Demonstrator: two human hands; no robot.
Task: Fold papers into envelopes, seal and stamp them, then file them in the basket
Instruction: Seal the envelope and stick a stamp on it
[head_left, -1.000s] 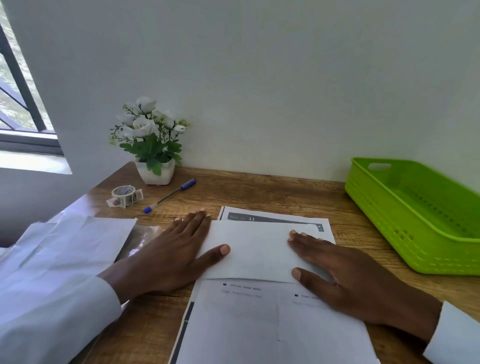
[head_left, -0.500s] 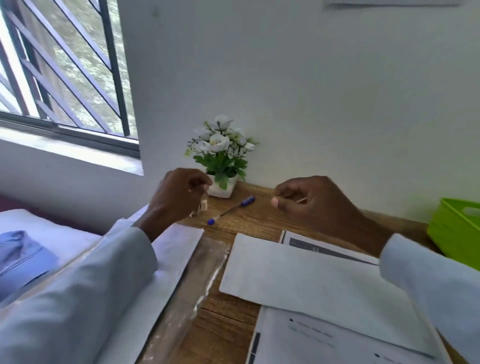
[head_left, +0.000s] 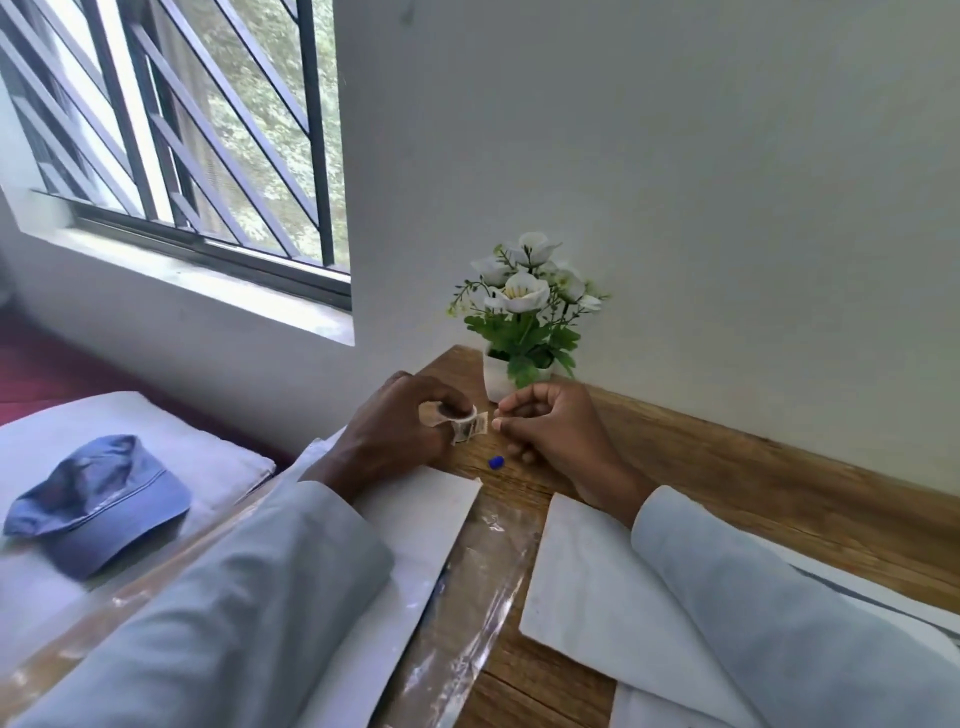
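Observation:
My left hand (head_left: 400, 431) grips a small roll of stamps (head_left: 457, 415) near the far left corner of the wooden desk (head_left: 727, 467). A short printed strip (head_left: 470, 428) hangs from the roll. My right hand (head_left: 550, 431) is curled just to the right of the strip, its thumb and fingertips close to the strip's free end; whether they touch it I cannot tell. A white envelope (head_left: 576, 582) lies on the desk under my right forearm, on top of printed sheets (head_left: 883, 597). The basket is out of view.
A white pot of artificial flowers (head_left: 524, 322) stands behind my hands against the wall. A blue pen cap (head_left: 496, 461) shows between my hands. More white envelopes (head_left: 415, 519) and a clear plastic wrapper (head_left: 467, 597) lie left. A blue cap (head_left: 98, 504) rests on a bed beside the desk.
My hands left the envelope they were pressing and went to the far corner. My left hand picked up the stamp roll and my right hand came in close to its loose strip. View swung left.

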